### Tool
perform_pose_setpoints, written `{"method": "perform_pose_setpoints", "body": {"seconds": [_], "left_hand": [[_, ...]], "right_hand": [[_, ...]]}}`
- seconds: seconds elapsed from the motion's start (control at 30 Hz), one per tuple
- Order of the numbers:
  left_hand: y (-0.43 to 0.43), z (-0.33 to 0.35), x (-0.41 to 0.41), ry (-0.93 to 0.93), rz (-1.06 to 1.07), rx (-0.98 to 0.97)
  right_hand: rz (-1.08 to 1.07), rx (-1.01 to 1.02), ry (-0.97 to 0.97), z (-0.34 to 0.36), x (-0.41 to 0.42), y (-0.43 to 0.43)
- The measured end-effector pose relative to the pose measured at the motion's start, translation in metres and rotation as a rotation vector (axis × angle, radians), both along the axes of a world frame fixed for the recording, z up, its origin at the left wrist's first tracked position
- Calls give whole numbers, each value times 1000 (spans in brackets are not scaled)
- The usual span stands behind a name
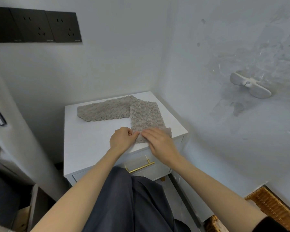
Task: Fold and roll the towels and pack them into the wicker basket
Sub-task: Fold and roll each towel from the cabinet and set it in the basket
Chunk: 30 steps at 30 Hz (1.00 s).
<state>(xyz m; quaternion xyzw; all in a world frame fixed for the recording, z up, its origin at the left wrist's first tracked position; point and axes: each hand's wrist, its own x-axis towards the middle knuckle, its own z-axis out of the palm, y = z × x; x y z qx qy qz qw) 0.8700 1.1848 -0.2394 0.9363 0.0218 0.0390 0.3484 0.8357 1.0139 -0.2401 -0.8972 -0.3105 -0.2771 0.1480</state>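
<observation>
The left hand (122, 138) pinches the near end of the towel (146, 114) with curled fingers. The right hand (159, 143) presses flat-fingered beside it, probably to start a tight roll. The cabinet (90, 139) gives a firm top for the L-shaped towel. The basket (271, 206) sits low at right, within reach.

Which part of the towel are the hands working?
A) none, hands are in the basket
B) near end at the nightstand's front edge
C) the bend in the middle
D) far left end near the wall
B: the left hand pinches and the right hand rests on the near end of the towel, at the front edge of the nightstand.
</observation>
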Motion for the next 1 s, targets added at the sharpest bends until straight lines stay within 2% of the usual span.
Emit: {"method": "perform_pose_setpoints", "body": {"seconds": [0.17, 0.3, 0.4, 0.47, 0.6, 0.67, 0.87, 1.0], "left_hand": [[-1, 1, -1, 11, 19, -5], [-4, 1, -3, 6, 28, 38], [-2, 2, -6, -84, 21, 99], [0, 3, -8, -224, -69, 127], [2, 2, -10, -466, -413, 274], [5, 0, -12, -473, -454, 353], [11, -2, -18, -354, -348, 469], [8, 6, -17, -285, -347, 397]], "right_hand": [[-57, -105, 189, -18, -2, -5], [-91, -161, 252, -14, 2, -26], [-113, -153, 283, -9, 5, -45], [-101, -192, 309, -5, 9, -52], [-82, -160, 322, -1, 11, -53], [-102, -146, 351, -2, 11, -52], [-133, 8, 482, 1, 19, -50], [-161, -6, 369, 7, 19, -57]]}}
